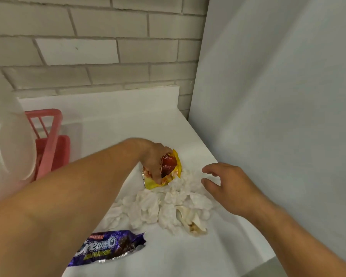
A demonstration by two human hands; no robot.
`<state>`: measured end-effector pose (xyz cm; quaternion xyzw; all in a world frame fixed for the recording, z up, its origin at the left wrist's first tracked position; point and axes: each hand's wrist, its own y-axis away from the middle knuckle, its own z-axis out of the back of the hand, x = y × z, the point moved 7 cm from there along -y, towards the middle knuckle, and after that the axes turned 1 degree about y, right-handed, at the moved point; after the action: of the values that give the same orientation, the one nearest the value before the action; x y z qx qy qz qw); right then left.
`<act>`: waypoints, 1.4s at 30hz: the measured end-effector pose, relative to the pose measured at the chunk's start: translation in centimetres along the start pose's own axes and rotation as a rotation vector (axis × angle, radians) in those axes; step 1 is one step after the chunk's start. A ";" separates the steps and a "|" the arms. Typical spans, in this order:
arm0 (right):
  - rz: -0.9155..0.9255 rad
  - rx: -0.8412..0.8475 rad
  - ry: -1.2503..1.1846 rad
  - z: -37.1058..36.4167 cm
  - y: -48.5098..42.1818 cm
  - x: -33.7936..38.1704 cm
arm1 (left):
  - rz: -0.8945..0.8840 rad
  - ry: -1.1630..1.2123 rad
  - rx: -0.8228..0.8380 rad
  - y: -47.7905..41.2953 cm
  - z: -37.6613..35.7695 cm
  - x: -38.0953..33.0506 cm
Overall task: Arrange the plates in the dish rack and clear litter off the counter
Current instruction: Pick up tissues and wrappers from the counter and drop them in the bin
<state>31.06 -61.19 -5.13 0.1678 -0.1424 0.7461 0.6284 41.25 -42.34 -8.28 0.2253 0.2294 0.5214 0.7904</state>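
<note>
Head view. Nearest, a blurred white plate (10,140) stands before the pink dish rack (50,136). The left hand (154,160) grips the yellow snack packet (171,166) on the surface (188,256). The right hand (226,184), fingers loosely spread, hovers beside the crumpled tissues (168,208). Risk: a one-handed scoop may scatter the loose tissues, and the purple wrapper (108,248) could be missed.

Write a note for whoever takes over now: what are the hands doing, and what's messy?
Left hand: grip closed on the yellow snack wrapper, low on the counter.
Right hand: open, hovering over the crumpled tissues, holding nothing.
Purple Cream-O wrapper lies nearer, untouched.
A white plate shows, blurred, at the pink dish rack; other plates not in view.
Done: no litter cleared yet.
Left: clear both wrappers and the tissues.
</note>
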 end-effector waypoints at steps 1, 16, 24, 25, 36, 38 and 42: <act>0.002 0.001 -0.007 -0.1 -0.3 0.0 | 0.010 -0.011 -0.022 -0.1 0.1 0.0; 0.042 0.154 0.030 -2.8 -3.9 2.1 | -0.044 0.476 -0.543 6.4 4.0 3.6; -0.028 0.275 0.182 -4.0 -4.8 1.2 | 0.054 0.432 -0.764 10.1 2.2 5.1; -0.034 0.281 0.177 -4.2 -4.9 1.2 | 0.077 0.459 -0.773 10.3 1.8 5.2; -0.085 0.156 -0.128 -3.9 -6.4 1.7 | 0.123 0.621 -0.910 12.8 0.1 5.2; -0.108 0.059 -0.258 -2.1 -6.4 1.7 | 0.158 0.612 -0.900 13.2 -0.1 5.2; -0.104 -0.052 -0.435 0.5 -6.1 2.4 | 0.159 0.646 -0.912 13.7 0.0 4.7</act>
<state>36.75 -58.26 -3.65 0.3157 -0.2847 0.6551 0.6246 33.01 -33.11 -0.71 -0.2936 0.1932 0.6680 0.6559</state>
